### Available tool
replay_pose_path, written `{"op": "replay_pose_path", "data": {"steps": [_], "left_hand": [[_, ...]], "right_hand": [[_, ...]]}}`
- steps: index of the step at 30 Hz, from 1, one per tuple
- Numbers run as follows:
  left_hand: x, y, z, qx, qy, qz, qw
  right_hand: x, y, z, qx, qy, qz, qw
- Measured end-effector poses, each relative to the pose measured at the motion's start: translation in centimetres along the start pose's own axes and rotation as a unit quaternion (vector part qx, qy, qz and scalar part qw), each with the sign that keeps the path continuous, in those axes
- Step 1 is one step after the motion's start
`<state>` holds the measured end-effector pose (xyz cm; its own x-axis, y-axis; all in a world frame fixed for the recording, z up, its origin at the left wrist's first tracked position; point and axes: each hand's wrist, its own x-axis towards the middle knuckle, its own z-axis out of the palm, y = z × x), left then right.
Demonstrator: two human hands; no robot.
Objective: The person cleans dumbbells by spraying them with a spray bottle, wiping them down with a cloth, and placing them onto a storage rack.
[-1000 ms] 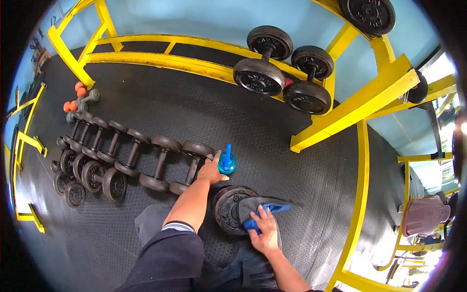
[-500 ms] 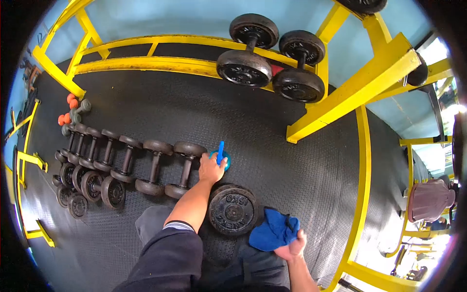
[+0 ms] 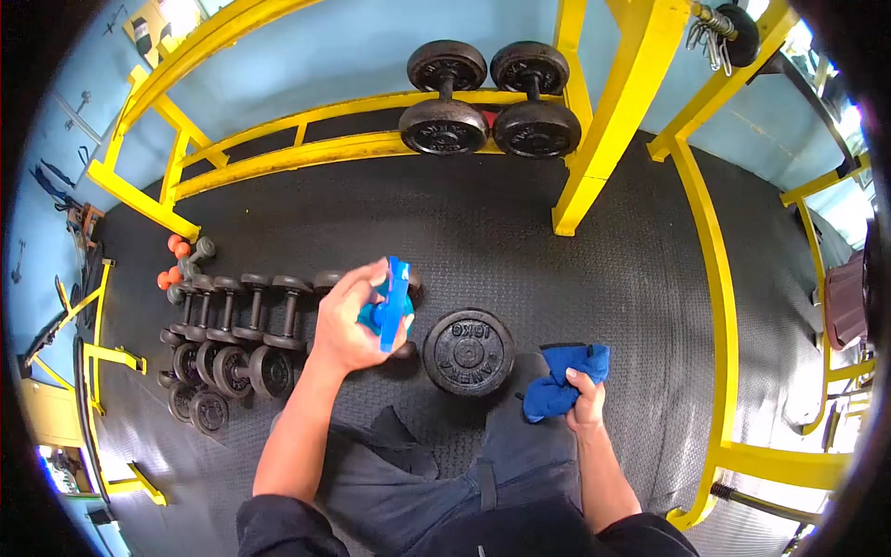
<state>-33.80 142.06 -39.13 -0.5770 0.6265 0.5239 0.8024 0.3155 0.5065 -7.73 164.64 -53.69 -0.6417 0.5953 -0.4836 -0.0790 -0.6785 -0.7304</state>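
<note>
My left hand (image 3: 342,323) is closed round a spray bottle with a blue head (image 3: 397,302) and a teal body, raised above the floor. Its palm and fingers cover part of the bottle. In my right hand (image 3: 586,401) is a crumpled blue cloth (image 3: 552,395), gripped between thumb and fingers over my right thigh. Between the two hands stands a large dark dumbbell (image 3: 469,353) on end, its round 16 KG face upward. The left hand and the bottle hide parts of the nearest dumbbells in the row.
A row of dark dumbbells (image 3: 290,311) lies to the left on the black rubber floor (image 3: 520,251). Small orange dumbbells (image 3: 176,246) are beyond it. Two big dumbbells (image 3: 445,97) rest on the yellow rack (image 3: 297,153) ahead. A yellow upright (image 3: 613,121) stands right of them.
My left hand has lifted the spray bottle off the floor beside the dumbbell row and brought it nearer. The right hand still grips the cloth, now slightly higher. The view has shifted.
</note>
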Motion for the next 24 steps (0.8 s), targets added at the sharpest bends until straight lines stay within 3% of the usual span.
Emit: {"op": "replay_pose_path", "data": {"steps": [3,4,5,7,9,11,12,20,23,24], "left_hand": [[-3.9,1.4,-0.9,-0.125,0.018,-0.059,0.990],[-5.5,2.5,-0.3,-0.297,0.035,-0.192,0.935],[-6.7,3.9,0.8,-0.313,0.093,-0.275,0.904],[-9.8,4.0,2.9,-0.339,-0.002,-0.380,0.860],[-11.5,4.4,4.7,-0.185,-0.191,-0.281,0.922],[-14.4,3.8,8.0,-0.115,-0.266,-0.242,0.926],[-14.6,4.1,8.6,-0.113,-0.310,-0.271,0.904],[-13.2,5.0,8.4,-0.146,-0.313,-0.297,0.890],[-13.0,5.0,8.6,-0.128,-0.248,-0.283,0.918],[-12.7,4.9,8.4,-0.129,-0.242,-0.285,0.918]], "right_hand": [[-0.5,1.1,-0.2,0.029,0.013,-0.057,0.998],[-0.9,1.1,0.5,0.042,0.018,-0.082,0.996],[-1.3,1.2,1.1,0.056,0.025,-0.108,0.992],[-1.6,1.1,1.7,0.068,0.039,-0.111,0.991],[-1.8,1.3,1.7,0.076,0.054,-0.111,0.989],[-2.0,2.1,1.2,0.061,0.061,-0.104,0.991],[-2.4,2.2,1.6,0.066,0.058,-0.109,0.990],[-3.0,4.6,2.0,0.011,0.068,-0.057,0.996],[-2.7,4.4,3.0,-0.091,0.070,-0.122,0.986],[-2.4,4.3,3.4,-0.194,0.084,-0.159,0.965]]}}
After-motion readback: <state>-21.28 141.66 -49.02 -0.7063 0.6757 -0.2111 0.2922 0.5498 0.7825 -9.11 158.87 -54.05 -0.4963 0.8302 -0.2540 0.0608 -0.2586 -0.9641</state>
